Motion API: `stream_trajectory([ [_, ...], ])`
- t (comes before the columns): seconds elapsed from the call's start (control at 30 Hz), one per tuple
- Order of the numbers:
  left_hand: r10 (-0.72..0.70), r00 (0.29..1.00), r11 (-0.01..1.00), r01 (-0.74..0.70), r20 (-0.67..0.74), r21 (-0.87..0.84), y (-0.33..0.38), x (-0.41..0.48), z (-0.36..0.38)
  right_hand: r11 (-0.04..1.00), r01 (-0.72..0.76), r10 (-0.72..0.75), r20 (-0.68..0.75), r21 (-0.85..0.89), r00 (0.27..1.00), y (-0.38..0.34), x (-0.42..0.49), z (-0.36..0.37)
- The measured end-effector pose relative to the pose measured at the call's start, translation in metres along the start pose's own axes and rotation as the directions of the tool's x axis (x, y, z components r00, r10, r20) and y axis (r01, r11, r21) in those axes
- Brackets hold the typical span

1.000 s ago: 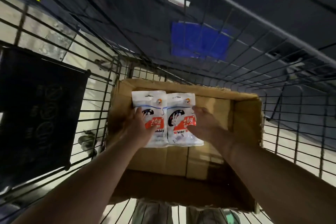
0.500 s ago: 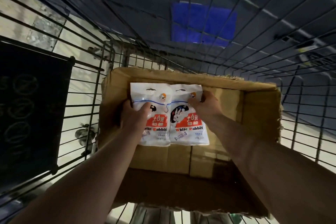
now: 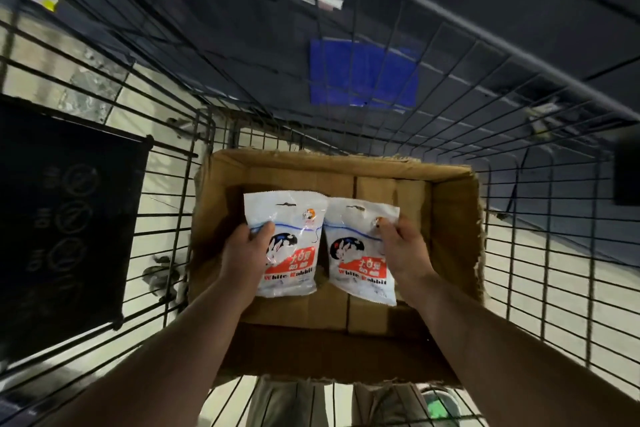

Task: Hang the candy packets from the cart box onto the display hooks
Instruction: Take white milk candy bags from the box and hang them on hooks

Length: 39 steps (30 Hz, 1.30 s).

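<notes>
A shop: wire cart (image 3: 519,218), tiled floor (image 3: 166,184) (dimly lit), branded candy packets (image 3: 291,246).

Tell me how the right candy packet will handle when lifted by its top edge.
Likely floppy: the right candy packet is a thin plastic bag, creased where the right hand pinches it. Probably light, since a pinch holds it tilted. Its glossy film may be slippery.

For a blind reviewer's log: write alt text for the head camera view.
Two bare hands hold two white candy packets over an open cardboard box in a wire cart. The left hand grips the left packet by its side; the right hand pinches the right packet near its top corner.
</notes>
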<state>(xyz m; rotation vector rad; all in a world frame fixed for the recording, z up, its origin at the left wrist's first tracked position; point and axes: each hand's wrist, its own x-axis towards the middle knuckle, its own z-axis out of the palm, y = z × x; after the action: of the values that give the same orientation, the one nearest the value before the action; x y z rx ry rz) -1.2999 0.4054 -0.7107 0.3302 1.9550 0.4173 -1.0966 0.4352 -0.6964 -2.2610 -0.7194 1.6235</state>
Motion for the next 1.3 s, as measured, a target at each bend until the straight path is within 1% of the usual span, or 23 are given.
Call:
stream_trajectory([
  [0.17,0.048,0.998,0.999,-0.048,0.038,-0.008,0.023,-0.047,-0.011,0.997,0.014,-0.014,0.000,0.078,1.000,-0.011,-0.047,-0.033],
  [0.27,0.103,0.993,0.994,-0.101,0.058,-0.033,0.043,-0.076,-0.016,0.992,0.070,-0.065,-0.048,0.103,0.997,-0.025,-0.073,-0.053],
  [0.37,0.162,0.984,0.985,-0.157,0.080,-0.067,0.066,-0.104,-0.020,0.980,0.114,-0.102,-0.084,0.165,0.991,-0.042,-0.100,-0.073],
  [0.5,0.221,0.968,0.975,-0.215,0.121,-0.061,0.095,-0.144,-0.024,0.966,0.202,-0.171,-0.184,0.163,0.968,-0.059,-0.134,-0.102],
  [0.57,0.243,0.960,0.969,-0.234,0.138,-0.076,0.106,-0.163,-0.023,0.950,0.234,-0.187,-0.223,0.205,0.957,-0.064,-0.149,-0.119],
  [0.77,0.323,0.924,0.946,-0.322,0.204,-0.039,0.139,-0.222,-0.007,0.905,0.284,-0.167,-0.351,0.316,0.922,-0.060,-0.196,-0.179],
  [0.83,0.336,0.911,0.941,-0.338,0.239,-0.036,0.149,-0.242,0.007,0.889,0.309,-0.164,-0.394,0.337,0.904,-0.054,-0.209,-0.202],
  [0.93,0.400,0.867,0.912,-0.409,0.297,-0.032,0.161,-0.278,0.035,0.859,0.360,-0.160,-0.476,0.365,0.865,-0.041,-0.229,-0.242],
  [1.03,0.444,0.821,0.884,-0.467,0.359,-0.025,0.169,-0.318,0.071,0.820,0.399,-0.143,-0.526,0.412,0.838,-0.019,-0.246,-0.287],
  [1.17,0.493,0.757,0.844,-0.536,0.430,-0.023,0.163,-0.382,0.130,0.770,0.457,-0.111,-0.612,0.445,0.783,0.028,-0.270,-0.354],
  [1.3,0.516,0.691,0.815,-0.578,0.506,-0.043,0.137,-0.454,0.196,0.735,0.509,-0.075,-0.692,0.448,0.718,0.089,-0.296,-0.426],
])
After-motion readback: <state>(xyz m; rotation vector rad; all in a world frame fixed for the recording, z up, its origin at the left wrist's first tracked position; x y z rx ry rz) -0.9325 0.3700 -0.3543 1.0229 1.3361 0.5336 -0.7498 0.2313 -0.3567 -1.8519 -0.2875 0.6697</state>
